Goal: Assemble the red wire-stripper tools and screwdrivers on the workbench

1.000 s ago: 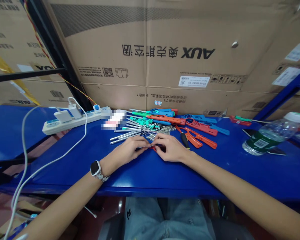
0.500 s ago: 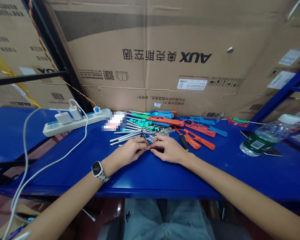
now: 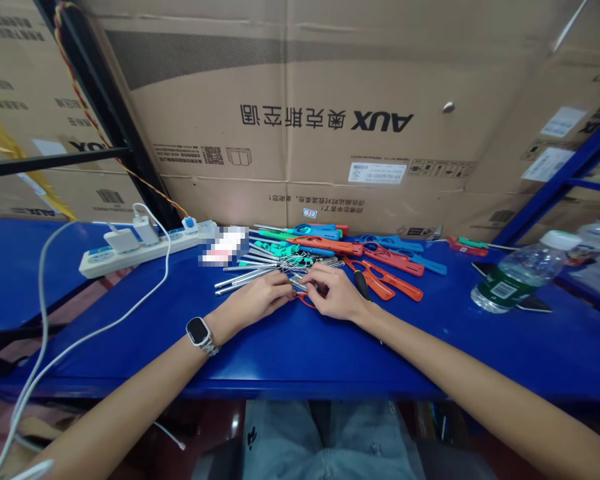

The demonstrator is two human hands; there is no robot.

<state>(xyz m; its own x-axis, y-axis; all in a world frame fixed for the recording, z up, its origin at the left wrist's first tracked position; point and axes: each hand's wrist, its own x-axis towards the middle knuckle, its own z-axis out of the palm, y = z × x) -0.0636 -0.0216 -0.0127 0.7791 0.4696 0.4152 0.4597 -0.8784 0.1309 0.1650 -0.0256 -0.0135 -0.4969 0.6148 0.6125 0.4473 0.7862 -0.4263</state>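
Note:
Close to the table's middle, my left hand has its fingertips pinched at the left end of a red lighter casing. Only a thin curved red part of that casing shows between my hands. My right hand is curled over its other end, thumb and fingers bent inward; its exact grip is partly hidden. Silver metal tubes with thin wires lie in a pile just beyond my left hand. Behind my right hand is a screwdriver with a dark handle. Orange lighter casings lie beside it.
Blue lighter casings and green plastic parts lie farther back. A white power strip with plugs and cables is on the left. To the right stands a water bottle on the blue table. Cardboard rises behind.
My right fingers have lifted and bent away from the left fingertips, so a red curved part now shows between the hands. The whole view has shifted slightly.

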